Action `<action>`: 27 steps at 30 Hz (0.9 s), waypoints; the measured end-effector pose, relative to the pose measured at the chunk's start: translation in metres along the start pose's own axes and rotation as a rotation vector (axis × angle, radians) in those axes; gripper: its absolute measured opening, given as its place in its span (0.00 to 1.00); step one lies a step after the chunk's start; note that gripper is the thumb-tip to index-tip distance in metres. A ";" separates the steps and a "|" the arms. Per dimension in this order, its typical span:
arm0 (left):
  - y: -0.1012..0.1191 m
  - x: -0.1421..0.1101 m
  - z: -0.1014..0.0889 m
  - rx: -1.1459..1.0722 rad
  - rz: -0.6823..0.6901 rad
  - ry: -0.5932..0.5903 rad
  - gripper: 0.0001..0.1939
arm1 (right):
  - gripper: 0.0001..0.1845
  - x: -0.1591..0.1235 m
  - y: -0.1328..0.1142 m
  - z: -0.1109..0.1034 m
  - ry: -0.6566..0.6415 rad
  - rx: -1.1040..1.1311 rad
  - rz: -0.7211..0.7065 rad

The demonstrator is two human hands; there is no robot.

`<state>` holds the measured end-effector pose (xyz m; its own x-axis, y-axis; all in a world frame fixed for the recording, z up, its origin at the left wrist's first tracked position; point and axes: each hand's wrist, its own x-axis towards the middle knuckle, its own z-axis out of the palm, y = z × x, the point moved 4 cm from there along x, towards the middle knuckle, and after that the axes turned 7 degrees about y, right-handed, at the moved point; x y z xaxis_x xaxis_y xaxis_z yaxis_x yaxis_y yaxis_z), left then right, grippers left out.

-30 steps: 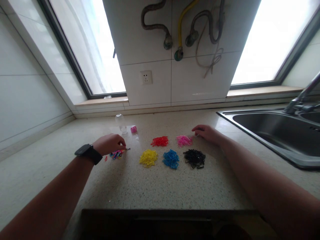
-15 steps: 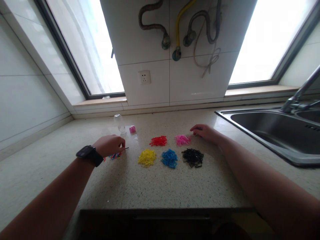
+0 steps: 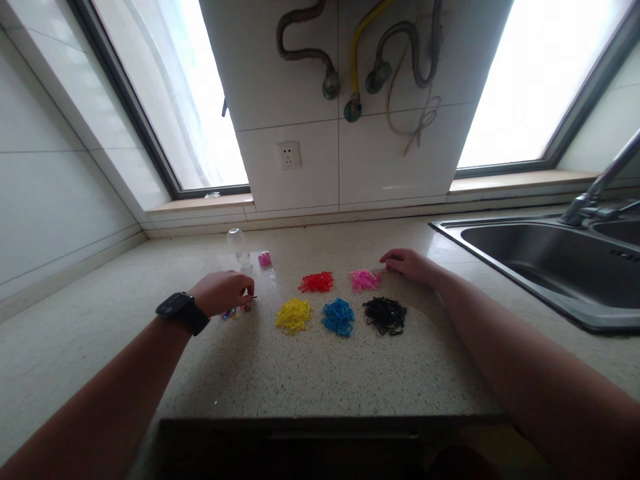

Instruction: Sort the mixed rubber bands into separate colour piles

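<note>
My left hand point(image 3: 226, 292), a dark watch on its wrist, is closed in a pinch on a small black rubber band point(image 3: 255, 298). Under and beside it lies a mixed-colour pile of rubber bands point(image 3: 230, 313), partly hidden by the hand. My right hand point(image 3: 404, 261) rests on the counter with loosely bent fingers apart, just right of the pink rubber band pile point(image 3: 365, 280). Between my hands are a red pile point(image 3: 317, 282), a yellow pile point(image 3: 294, 315), a blue pile point(image 3: 339, 317) and a black pile point(image 3: 385, 315).
A clear bottle point(image 3: 239, 249) stands upside down behind my left hand, with a pink cap point(image 3: 265, 259) to its right. At the right is a steel sink point(image 3: 520, 267) with a faucet point(image 3: 590, 200). The counter's front edge point(image 3: 320, 419) runs along the bottom.
My left hand has shifted slightly to the right with the black rubber band in its fingers. My right hand and the sorted piles have stayed in place.
</note>
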<state>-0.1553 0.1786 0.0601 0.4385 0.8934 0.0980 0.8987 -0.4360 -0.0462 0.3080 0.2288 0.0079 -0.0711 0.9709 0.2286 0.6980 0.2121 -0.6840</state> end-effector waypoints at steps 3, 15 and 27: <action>0.001 -0.001 -0.001 -0.006 -0.002 0.003 0.10 | 0.17 0.001 0.003 0.000 0.011 -0.004 -0.005; 0.015 -0.003 -0.018 -0.131 0.045 0.012 0.09 | 0.16 0.005 0.007 0.001 0.025 -0.025 -0.034; 0.016 0.000 -0.011 -0.396 0.035 -0.036 0.12 | 0.15 0.003 0.004 0.002 0.026 -0.002 -0.052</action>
<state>-0.1411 0.1701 0.0703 0.4752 0.8772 0.0681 0.8161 -0.4684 0.3384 0.3092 0.2328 0.0051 -0.0887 0.9552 0.2822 0.6950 0.2623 -0.6695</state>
